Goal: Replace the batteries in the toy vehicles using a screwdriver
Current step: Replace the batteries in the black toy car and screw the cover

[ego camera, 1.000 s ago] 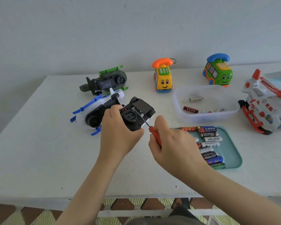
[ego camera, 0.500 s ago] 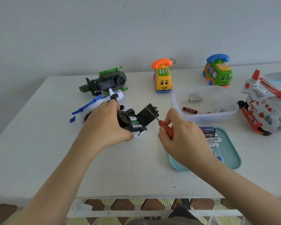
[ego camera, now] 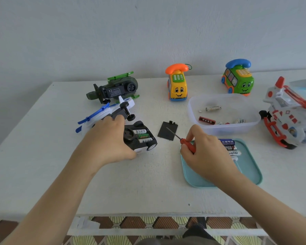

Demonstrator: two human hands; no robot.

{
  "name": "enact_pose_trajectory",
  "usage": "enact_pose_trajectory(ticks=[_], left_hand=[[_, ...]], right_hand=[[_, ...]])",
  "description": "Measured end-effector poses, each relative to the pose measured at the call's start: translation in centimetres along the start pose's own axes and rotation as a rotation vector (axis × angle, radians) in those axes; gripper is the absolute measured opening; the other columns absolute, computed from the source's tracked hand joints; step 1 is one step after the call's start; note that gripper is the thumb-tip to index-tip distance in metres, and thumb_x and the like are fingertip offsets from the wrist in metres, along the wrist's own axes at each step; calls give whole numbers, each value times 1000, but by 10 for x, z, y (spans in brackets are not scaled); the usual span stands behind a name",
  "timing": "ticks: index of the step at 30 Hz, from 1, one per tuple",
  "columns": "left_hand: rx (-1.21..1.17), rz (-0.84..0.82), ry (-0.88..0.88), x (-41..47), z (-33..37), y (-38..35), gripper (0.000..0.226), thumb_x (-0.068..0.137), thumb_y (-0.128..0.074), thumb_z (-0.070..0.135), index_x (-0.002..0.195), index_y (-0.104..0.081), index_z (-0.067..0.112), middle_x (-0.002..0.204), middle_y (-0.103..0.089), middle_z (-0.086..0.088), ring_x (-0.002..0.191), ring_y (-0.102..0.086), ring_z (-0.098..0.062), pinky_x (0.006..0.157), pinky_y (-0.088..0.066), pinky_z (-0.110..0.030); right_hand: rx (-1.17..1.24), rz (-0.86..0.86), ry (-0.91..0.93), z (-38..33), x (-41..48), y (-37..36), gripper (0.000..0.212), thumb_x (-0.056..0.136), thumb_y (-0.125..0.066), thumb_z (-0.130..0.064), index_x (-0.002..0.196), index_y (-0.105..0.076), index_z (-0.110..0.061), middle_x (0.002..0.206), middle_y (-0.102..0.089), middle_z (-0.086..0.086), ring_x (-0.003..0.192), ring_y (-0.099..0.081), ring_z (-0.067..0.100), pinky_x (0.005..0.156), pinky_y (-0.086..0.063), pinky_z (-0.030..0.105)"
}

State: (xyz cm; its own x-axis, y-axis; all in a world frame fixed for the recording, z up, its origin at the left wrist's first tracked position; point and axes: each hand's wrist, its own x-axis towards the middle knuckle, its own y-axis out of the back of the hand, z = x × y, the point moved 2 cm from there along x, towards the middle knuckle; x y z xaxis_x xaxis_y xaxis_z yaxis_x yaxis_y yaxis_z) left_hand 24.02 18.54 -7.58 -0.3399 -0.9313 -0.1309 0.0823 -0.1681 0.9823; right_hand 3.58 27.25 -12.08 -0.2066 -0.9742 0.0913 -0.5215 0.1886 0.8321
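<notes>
1. Three batteries [ego camera: 142, 136] show in the upturned toy car [ego camera: 149, 147], gripped on the surface [ego camera: 148, 183] by fingers of the left hand [ego camera: 104, 142].
2. Right of the car lies a black cover [ego camera: 166, 134].
3. Beyond it, fingers of the right hand [ego camera: 203, 154] pinch the screwdriver [ego camera: 183, 142].

Translucent plastic tub [ego camera: 194, 110], matt table [ego camera: 148, 183]

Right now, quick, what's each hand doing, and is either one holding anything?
Left hand: grips the upturned black toy car on the table.
Right hand: holds the red-handled screwdriver.
</notes>
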Motion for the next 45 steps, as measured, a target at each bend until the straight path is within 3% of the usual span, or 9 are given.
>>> enact_pose_trajectory(ticks=[4,10,16,18,25,29,33,37,45], left_hand=[[9,8,16,-1,-3,-9,70,67,-75,44,124,-41,19,111,-44,-1,105,-45,-20,74,-42,-29],[-74,168,40,-4,-3,-19,70,65,-77,45,121,-47,16,111,-45,-2,110,-43,-21,76,-41,-30],[-292,300,-43,-7,-6,-26,76,54,-86,37,121,-53,22,112,-50,3,109,-47,-18,81,-42,-28],[-348,370,-77,-8,-1,-25,76,53,-87,36,120,-53,23,111,-50,6,107,-48,-16,82,-41,-27],[-378,646,-201,0,28,-24,75,51,-90,33,115,-57,10,105,-57,0,100,-51,-18,84,-39,-28],[-407,693,-228,12,45,-30,76,54,-90,28,117,-54,7,107,-58,-6,100,-49,-19,84,-38,-27],[-428,716,-239,24,63,-34,76,55,-90,25,119,-54,5,108,-58,-11,101,-50,-24,87,-37,-26],[-425,743,-245,33,80,-35,75,56,-89,25,118,-54,2,108,-58,-14,99,-49,-27,83,-37,-26],[-410,762,-257,51,110,-38,73,55,-88,23,117,-56,0,106,-57,-14,98,-45,-21,81,-28,-16]], right_hand=[[-8,-4,-33,6,0,1,13,92,-51,-29,95,-47,-18,65,-58,-3,54,-51,14,46,-34,27],[-32,5,-65,12,3,1,14,92,-50,-30,99,-51,-17,65,-56,-5,55,-49,14,47,-33,27],[192,40,-46,19,6,6,8,93,-53,-22,94,-57,-16,49,-54,1,42,-42,12,47,-37,29],[285,92,-20,20,6,12,6,92,-54,-17,92,-60,-17,48,-53,-3,44,-42,10,45,-33,19],[405,259,76,26,6,40,10,87,-61,-4,89,-66,-13,73,-68,-4,61,-59,0,57,-41,7],[352,267,120,35,12,52,4,86,-67,-10,88,-64,-11,71,-63,-14,62,-57,-7,55,-38,3],[318,319,140,46,17,61,3,88,-66,-12,86,-63,-13,61,-61,0,55,-50,9,50,-35,9],[366,337,133,55,23,68,10,88,-64,-10,84,-60,-17,60,-62,-19,59,-55,-1,52,-37,5],[350,329,132,75,41,85,7,89,-64,-11,83,-61,-10,63,-60,-9,61,-55,-1,53,-38,5]])
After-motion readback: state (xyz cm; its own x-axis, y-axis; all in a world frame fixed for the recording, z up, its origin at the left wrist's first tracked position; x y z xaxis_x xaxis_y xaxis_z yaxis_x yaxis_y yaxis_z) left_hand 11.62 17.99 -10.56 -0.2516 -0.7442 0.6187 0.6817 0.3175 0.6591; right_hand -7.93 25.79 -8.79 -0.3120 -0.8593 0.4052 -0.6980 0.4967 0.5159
